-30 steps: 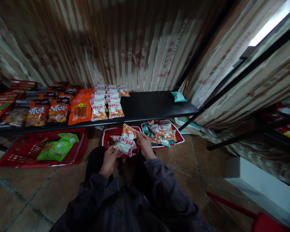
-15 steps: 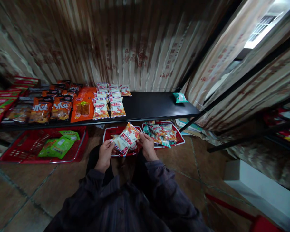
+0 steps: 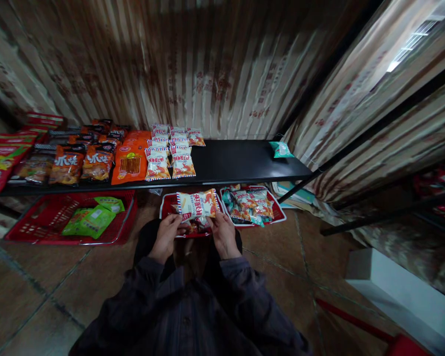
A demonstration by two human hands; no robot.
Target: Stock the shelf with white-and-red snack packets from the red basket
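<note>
Between my two hands is a white and orange snack bag [image 3: 197, 203], lying sideways above a red basket [image 3: 165, 207] with more bags in it. My left hand [image 3: 166, 237] pinches its left end, and my right hand [image 3: 223, 233] grips the right end. Matching snack bags [image 3: 183, 162] stand in short rows on the black shelf [image 3: 233, 160] just beyond. Right of my hands, a second red basket [image 3: 280, 215] holds several white-orange and teal bags [image 3: 250, 205].
Orange packs [image 3: 129, 160], black-orange packs [image 3: 97, 163] and red packs [image 3: 3, 163] fill the shelf's left part. A teal bag [image 3: 281, 149] lies at its right end. Lower left is a red basket [image 3: 33, 220] with green packs [image 3: 92, 221]. A white box [image 3: 400, 282] sits on the floor at right.
The snack bag in my hands has turned from slanted to nearly level, its printed front now facing up. My hands have come slightly closer together. The view has shifted a little.
</note>
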